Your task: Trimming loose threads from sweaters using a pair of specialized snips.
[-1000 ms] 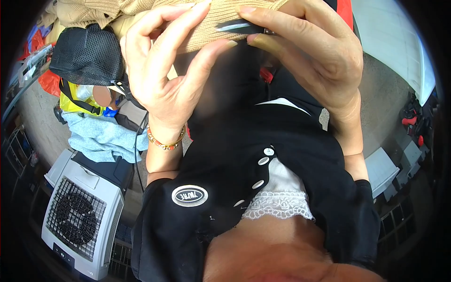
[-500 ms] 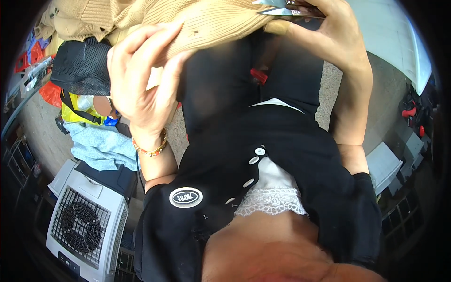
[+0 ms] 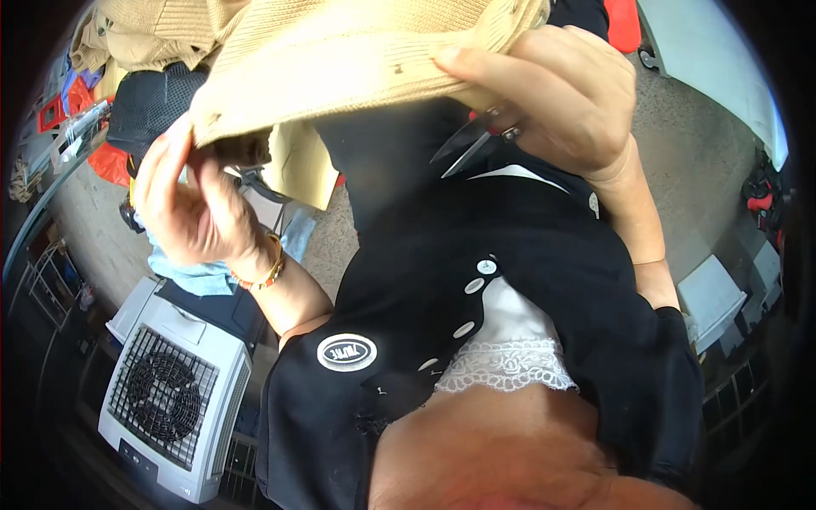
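Note:
A tan ribbed-knit garment (image 3: pixel 340 72) stretches between my hands across the top of the view, with small dark holes or marks near its lower edge. My left hand (image 3: pixel 200 191) pinches the left end of that edge between fingers and thumb. Farther right, my right hand (image 3: pixel 565 98) grips the knit between thumb and fingers. The same hand also holds a pair of small snips (image 3: pixel 463 157) in its palm, blades parted and pointing down-left, away from the fabric. The snips' handles are mostly covered by my fingers. A pale yellow flap (image 3: pixel 299 166) hangs below the knit beside my left hand.
More tan knitwear (image 3: pixel 161 38) is heaped at the far left, above a black mesh item (image 3: pixel 153 110). A light blue cloth (image 3: pixel 200 274) lies behind a grey-white fan unit (image 3: pixel 166 395) on the left. A white panel (image 3: pixel 714 68) stands at upper right, near a white box (image 3: pixel 712 293).
The knit has been pulled wider and its edge turned. My left hand moved left and down; my right hand came down, its snips swinging from the fabric to below it.

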### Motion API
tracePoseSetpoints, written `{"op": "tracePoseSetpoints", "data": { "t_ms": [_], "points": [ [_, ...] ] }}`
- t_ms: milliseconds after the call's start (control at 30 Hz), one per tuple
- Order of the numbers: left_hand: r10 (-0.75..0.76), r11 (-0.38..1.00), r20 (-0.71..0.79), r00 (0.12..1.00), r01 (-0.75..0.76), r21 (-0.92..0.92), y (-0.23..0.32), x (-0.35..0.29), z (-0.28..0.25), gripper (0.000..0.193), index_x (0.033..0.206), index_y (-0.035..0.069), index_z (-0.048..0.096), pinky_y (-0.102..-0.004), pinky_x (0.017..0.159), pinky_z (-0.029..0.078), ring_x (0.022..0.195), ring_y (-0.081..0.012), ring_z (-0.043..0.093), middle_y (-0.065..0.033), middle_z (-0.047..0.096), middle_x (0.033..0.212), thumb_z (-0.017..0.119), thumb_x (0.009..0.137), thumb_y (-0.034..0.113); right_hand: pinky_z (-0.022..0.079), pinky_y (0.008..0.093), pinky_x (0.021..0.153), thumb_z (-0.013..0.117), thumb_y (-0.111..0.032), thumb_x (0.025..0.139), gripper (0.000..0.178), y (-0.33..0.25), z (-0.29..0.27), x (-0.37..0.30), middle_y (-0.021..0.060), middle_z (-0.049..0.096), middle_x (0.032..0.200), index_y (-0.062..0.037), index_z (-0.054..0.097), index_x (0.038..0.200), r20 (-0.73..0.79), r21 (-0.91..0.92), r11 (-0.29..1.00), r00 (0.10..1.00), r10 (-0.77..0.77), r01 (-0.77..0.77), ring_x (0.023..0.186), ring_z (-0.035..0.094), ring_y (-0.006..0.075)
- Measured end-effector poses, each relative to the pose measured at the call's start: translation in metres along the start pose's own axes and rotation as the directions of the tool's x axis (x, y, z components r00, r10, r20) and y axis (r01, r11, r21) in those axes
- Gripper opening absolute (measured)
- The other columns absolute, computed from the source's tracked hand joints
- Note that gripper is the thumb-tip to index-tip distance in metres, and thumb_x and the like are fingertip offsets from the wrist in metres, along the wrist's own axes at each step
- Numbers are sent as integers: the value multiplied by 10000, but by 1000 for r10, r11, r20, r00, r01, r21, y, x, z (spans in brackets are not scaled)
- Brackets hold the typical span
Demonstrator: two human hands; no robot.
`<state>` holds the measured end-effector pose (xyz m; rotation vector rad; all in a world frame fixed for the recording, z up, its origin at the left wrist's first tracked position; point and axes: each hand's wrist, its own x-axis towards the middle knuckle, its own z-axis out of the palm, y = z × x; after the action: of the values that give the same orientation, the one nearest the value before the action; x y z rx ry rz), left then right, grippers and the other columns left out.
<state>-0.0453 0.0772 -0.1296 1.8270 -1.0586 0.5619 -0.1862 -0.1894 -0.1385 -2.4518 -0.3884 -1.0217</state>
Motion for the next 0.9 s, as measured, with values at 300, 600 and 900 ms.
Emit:
{"op": "tracePoseSetpoints", "data": {
  "t_ms": [300, 600, 900],
  "points": [
    [-142, 983, 57, 988, 147, -113, -6, -14, 21, 254, 1015, -23, 668, -355, 954, 467, 1038, -243, 600, -133, 612, 1078, 647, 779, -116, 385, 269, 466, 820, -20, 630, 439, -8, -12, 2, 36, 564, 646, -21, 720, 1057, 186, 326, 922, 970, 154, -209, 523, 533, 127],
    [52, 996, 387, 921, -76, 47, 28, 12, 40, 330, 1051, 40, 740, -442, 1082, 383, 1233, -304, 528, -152, 558, 1257, 800, 728, 70, 453, 260, 554, 851, -124, 695, 441, -25, -17, 27, 74, 614, 784, -6, 697, 1091, 374, 445, 550, 705, 603, -707, 649, 576, 167],
    [-16, 985, 260, 965, 60, -163, 16, -4, 49, 270, 1112, 63, 734, -399, 1097, 373, 1244, -253, 519, -144, 557, 1289, 706, 849, 118, 412, 264, 500, 828, -177, 700, 370, -21, -8, 17, 18, 570, 715, -65, 740, 1042, 219, 168, 928, 931, 293, -332, 587, 539, 143]
  ]
}}
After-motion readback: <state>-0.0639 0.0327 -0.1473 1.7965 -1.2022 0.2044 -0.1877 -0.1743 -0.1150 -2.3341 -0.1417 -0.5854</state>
